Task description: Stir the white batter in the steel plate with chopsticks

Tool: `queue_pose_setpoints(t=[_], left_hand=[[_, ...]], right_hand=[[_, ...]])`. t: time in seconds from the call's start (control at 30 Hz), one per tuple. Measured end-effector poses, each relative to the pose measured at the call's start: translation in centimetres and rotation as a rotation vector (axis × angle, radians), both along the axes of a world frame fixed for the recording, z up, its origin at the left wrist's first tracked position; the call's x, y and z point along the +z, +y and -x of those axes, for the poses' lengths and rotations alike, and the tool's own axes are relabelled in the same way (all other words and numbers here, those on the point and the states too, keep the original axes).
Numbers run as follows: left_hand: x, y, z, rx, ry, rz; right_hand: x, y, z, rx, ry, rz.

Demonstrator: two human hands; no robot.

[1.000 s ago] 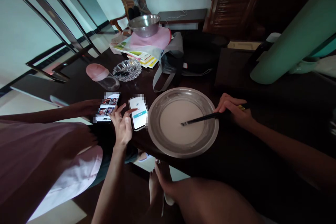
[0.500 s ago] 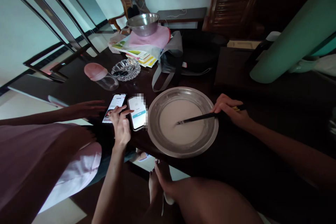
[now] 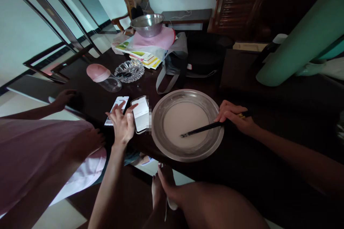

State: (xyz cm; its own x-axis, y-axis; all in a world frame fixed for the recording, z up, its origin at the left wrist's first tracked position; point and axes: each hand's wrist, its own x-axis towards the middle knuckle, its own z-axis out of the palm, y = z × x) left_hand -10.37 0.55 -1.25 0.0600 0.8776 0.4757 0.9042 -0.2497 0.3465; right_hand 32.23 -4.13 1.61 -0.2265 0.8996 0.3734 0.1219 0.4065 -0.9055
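My right hand is closed around a pair of black chopsticks at the right rim of a wide metal basin. The chopstick tips dip into a whitish, milky liquid in the basin. To the left, my left hand is open, fingers spread, over two lit phones. Its index finger reaches over the screen of the right phone; contact cannot be made out. The left phone lies partly hidden behind the fingers.
Behind the phones are a pink-lidded bottle and a glass ashtray. A steel bowl sits on a pink cloth and papers. A black bag and a large green cylinder stand farther back. At left, another person's hand rests by the table edge.
The chopstick tips have swung slightly toward me in the liquid. My left fingers have spread and lifted, and the right phone's screen has changed. The other person's arm has drawn back left.
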Motion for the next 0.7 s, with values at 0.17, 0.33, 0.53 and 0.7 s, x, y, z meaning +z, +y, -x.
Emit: queue_pose_setpoints(t=[0.17, 0.33, 0.53, 0.7], left_hand=[[1.1, 1.3, -1.0, 0.065, 0.085, 0.163], [1.5, 0.4, -1.5, 0.079, 0.077, 0.167], [1.3, -1.3, -1.5, -0.017, 0.083, 0.136], [1.0, -1.5, -1.5, -0.088, 0.110, 0.126]], right_hand=[[-0.2, 0.1, -0.2, -0.063, 0.046, 0.029], [-0.2, 0.2, -0.2, -0.041, 0.026, 0.027], [-0.1, 0.2, -0.1, -0.044, 0.039, 0.039], [-0.1, 0.2, -0.1, -0.102, 0.068, 0.040]])
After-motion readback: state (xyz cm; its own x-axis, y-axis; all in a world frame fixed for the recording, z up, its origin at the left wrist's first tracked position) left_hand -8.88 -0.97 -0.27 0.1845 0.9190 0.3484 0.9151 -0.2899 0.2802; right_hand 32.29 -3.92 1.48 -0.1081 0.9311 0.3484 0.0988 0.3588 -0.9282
